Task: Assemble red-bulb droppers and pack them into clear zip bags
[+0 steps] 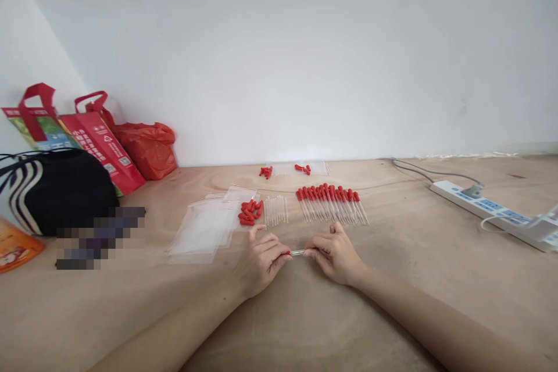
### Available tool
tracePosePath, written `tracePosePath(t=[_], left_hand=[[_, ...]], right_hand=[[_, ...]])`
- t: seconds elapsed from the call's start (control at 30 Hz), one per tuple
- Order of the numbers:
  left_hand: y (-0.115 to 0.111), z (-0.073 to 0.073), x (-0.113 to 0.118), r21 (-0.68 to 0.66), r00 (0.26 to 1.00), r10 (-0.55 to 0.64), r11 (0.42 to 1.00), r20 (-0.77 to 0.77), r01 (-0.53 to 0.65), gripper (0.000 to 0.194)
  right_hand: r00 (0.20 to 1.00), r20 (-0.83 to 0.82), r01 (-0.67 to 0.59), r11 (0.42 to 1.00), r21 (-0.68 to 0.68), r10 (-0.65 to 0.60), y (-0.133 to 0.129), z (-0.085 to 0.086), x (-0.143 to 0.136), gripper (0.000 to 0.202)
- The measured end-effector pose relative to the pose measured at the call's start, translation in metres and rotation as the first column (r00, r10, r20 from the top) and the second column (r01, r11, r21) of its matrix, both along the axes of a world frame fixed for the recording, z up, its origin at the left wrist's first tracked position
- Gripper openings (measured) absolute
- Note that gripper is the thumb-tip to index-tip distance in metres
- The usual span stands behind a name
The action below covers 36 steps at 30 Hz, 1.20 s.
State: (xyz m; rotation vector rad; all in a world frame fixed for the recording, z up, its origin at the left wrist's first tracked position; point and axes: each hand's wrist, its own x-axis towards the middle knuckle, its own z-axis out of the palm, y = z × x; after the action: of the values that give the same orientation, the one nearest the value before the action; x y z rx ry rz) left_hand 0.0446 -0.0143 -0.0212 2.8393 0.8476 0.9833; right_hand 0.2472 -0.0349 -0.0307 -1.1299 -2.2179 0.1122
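My left hand pinches a red rubber bulb, mostly hidden by the fingers. From it a clear glass dropper tube runs level to my right hand, whose thumb and fingers are closed on the tube's other end. Just beyond the left hand lies a pile of loose red rubber bulbs. Beside them is a row of bare glass tubes. Past the right hand, several droppers with red bulbs lie side by side, bulbs facing away from me.
Clear zip bags lie overlapped at left. Bags with red bulbs and tubes lie near the wall. A white power strip is at right. A black bag, red shopping bag, red plastic bag and orange packet stand left.
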Motion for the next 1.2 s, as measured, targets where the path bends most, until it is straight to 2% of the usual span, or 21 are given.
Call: tracePosePath(t=[0.23, 0.53, 0.67, 0.83, 0.93, 1.0, 1.03, 1.13, 1.2], left_hand=[[-0.002, 0.003, 0.000, 0.018, 0.996, -0.027, 0.999, -0.084, 0.028, 0.023], [0.000, 0.002, 0.002, 0.051, 0.991, -0.058, 0.997, -0.121, 0.065, 0.023], [0.007, 0.005, 0.000, 0.059, 0.991, -0.023, 0.998, -0.133, 0.031, 0.020], [0.012, 0.012, -0.007, 0.102, 0.994, 0.022, 0.995, -0.105, -0.012, 0.013], [0.013, 0.009, -0.011, 0.123, 0.992, 0.124, 0.985, -0.014, -0.122, 0.021], [0.015, 0.005, -0.013, 0.084, 0.986, 0.164, 0.983, -0.001, -0.163, 0.021], [0.015, 0.003, -0.014, 0.051, 0.986, 0.164, 0.985, -0.014, -0.163, 0.019], [0.017, 0.000, -0.016, -0.035, 0.988, 0.145, 0.988, -0.061, -0.148, 0.014], [0.018, -0.001, -0.017, -0.065, 0.987, 0.144, 0.987, -0.076, -0.149, 0.011]], right_hand=[[0.996, 0.092, -0.019, 0.998, -0.053, 0.023, -0.004, 0.002, -0.004, 0.025], [0.996, 0.086, 0.003, 0.995, -0.098, 0.006, -0.005, 0.001, -0.015, 0.024], [0.990, 0.135, 0.044, 0.995, -0.089, -0.031, -0.002, 0.006, -0.018, 0.028], [0.985, 0.174, 0.005, 0.999, -0.045, 0.003, -0.005, 0.015, -0.017, 0.021], [0.989, 0.100, 0.118, 0.989, -0.093, -0.109, 0.001, 0.016, -0.006, 0.021], [0.959, 0.000, 0.281, 0.949, -0.140, -0.284, 0.013, 0.017, 0.008, 0.024], [0.916, -0.053, 0.384, 0.909, -0.163, -0.397, 0.022, 0.018, 0.017, 0.026], [0.733, -0.082, 0.648, 0.729, -0.221, -0.676, 0.049, 0.021, 0.043, 0.027], [0.627, -0.012, 0.756, 0.611, -0.234, -0.779, 0.064, 0.020, 0.056, 0.028]])
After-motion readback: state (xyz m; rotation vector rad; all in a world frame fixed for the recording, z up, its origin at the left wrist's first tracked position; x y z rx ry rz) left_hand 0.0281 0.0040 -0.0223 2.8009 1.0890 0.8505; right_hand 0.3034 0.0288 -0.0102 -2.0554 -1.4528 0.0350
